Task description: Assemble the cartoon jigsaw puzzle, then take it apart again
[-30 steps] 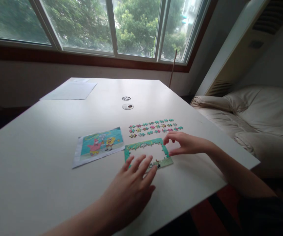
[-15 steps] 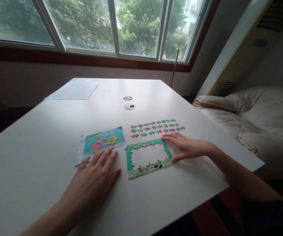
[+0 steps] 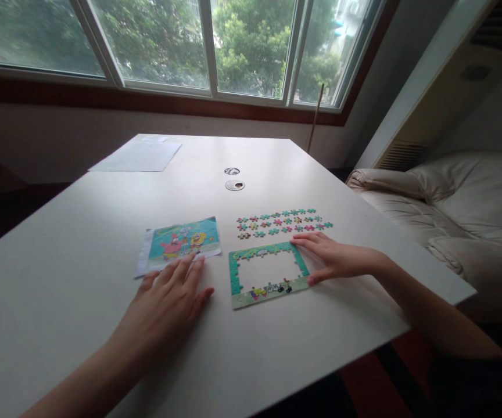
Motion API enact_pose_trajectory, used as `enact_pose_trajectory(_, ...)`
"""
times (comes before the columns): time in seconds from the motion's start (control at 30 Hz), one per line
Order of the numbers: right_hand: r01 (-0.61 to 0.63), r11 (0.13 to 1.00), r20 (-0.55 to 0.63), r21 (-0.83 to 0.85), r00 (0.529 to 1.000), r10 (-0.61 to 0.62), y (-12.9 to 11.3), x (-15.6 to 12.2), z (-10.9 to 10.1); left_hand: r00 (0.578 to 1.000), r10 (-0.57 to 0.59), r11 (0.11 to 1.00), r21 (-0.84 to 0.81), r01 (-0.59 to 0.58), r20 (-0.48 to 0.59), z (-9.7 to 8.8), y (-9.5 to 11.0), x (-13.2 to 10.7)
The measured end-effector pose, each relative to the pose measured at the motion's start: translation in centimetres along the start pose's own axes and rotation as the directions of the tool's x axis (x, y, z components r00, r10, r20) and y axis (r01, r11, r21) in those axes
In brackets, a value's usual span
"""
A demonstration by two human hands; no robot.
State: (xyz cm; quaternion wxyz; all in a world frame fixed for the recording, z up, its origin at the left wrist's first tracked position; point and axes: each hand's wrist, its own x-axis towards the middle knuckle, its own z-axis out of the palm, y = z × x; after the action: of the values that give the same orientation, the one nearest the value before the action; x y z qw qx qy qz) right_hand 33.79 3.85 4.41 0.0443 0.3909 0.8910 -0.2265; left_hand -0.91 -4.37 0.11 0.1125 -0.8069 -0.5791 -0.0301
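Note:
A green puzzle frame (image 3: 235,277) with an empty middle lies flat on the white table (image 3: 59,244). My right hand (image 3: 336,259) rests against the frame's right edge, fingers spread, holding nothing. My left hand (image 3: 164,302) lies flat on the table left of the frame, its fingertips on the lower edge of a cartoon picture sheet (image 3: 181,242). Several loose puzzle pieces (image 3: 282,223) sit in rows just beyond the frame.
A sheet of paper (image 3: 138,157) lies at the table's far left. Two round cable ports (image 3: 233,179) sit mid-table. A cream sofa (image 3: 464,215) stands right of the table, windows behind. The table's near edge runs diagonally at the right.
My left hand left the frame's lower edge and moved left to the picture sheet. My right hand lowered flat against the frame's right side.

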Motion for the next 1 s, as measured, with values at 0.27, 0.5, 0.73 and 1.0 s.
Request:
enact_pose_trajectory(0.27,0.012,1.0,-0.007,0.002,1.0,-0.012,0.23,0.0,0.16,0.999,0.026,1.0,-0.008,-0.026,0.035,-0.05,0.22,-0.04)
enact_pose_trajectory(0.5,0.005,1.0,-0.011,-0.002,1.0,-0.005,0.21,0.02,0.21,0.999,0.023,1.0,-0.023,-0.022,0.029,0.0,0.3,-0.01)
enact_pose_trajectory(0.73,0.001,1.0,-0.009,-0.013,1.0,-0.002,0.09,0.02,0.16,0.998,0.008,0.999,-0.045,-0.006,0.055,-0.23,0.41,0.07)
enact_pose_trajectory(1.0,0.01,1.0,-0.017,-0.001,1.0,-0.01,0.05,-0.03,0.16,0.997,-0.001,0.998,-0.07,0.006,0.082,-0.42,0.53,0.1)
